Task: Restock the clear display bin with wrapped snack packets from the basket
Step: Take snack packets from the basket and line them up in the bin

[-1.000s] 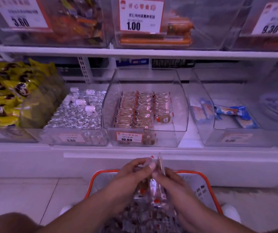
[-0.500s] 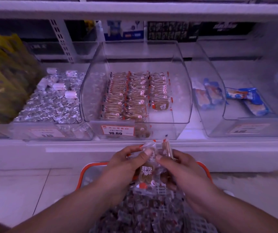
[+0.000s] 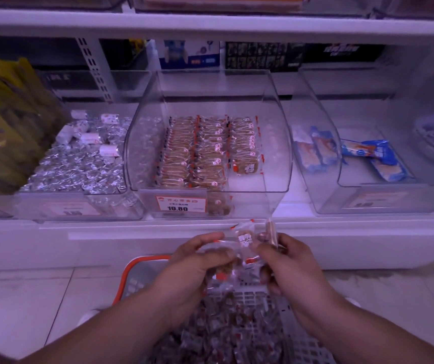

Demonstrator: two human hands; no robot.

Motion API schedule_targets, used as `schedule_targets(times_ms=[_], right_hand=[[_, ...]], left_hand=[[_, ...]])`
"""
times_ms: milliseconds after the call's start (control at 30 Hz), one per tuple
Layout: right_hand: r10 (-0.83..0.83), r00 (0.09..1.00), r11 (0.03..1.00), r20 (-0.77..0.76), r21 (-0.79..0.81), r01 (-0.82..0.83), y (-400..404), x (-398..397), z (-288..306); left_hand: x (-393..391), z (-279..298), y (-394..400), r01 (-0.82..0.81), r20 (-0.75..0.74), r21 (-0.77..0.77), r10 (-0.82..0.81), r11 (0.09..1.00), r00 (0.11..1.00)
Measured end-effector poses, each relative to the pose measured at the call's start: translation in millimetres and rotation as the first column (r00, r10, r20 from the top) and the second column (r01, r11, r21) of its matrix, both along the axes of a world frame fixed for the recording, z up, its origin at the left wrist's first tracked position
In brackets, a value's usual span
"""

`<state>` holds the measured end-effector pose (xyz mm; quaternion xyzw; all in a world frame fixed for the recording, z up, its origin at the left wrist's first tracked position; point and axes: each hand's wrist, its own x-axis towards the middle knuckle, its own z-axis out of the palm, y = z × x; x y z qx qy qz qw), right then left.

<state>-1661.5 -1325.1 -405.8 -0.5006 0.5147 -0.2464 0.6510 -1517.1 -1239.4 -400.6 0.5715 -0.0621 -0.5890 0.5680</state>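
Above basket [image 3: 142, 269], two hands [image 3: 195, 266], packets [image 3: 246, 239].

You see the clear display bin [image 3: 276, 143] on the shelf's front edge, three rows of wrapped snack packets [image 3: 200, 151] inside; the orange-rimmed basket [image 3: 142, 261] below holds more.

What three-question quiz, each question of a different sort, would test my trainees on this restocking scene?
1. True or false: both hands hold wrapped packets above the orange-rimmed basket.
2. Which price tag marks the clear bin with the rows of matching packets: A 3.60, B 10.80, C 9.30?
3. Fill in: the bin to its left holds ____-wrapped sweets.

Key: 1 true; the left hand and right hand both grip packets. 2 B. 3 silver.
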Motion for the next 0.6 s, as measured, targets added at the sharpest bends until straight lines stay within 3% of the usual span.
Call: schedule_targets(times_ms=[133,233,400,600], right_hand=[[-0.038,0.996,0.996,0.082,0.081,0.031,-7,0,3],[0.054,0.983,0.978,0.174,0.191,-0.087,5,7,5],[0.226,0.967,0.973,0.116,0.015,-0.229,27,19,0],[0.147,0.987,0.988,0.070,0.042,-0.150,22,20,9]], left_hand=[[13,-5,-1,-0.111,0.090,0.035,0.108,0.993,0.990],[7,-8,-2,-0.091,0.204,0.069,0.075,0.993,0.976],[-11,-3,-5,-0.060,0.101,-0.018,0.062,0.998,0.993],[-6,-12,-2,-0.158,0.210,-0.125,0.182,0.979,0.961]])
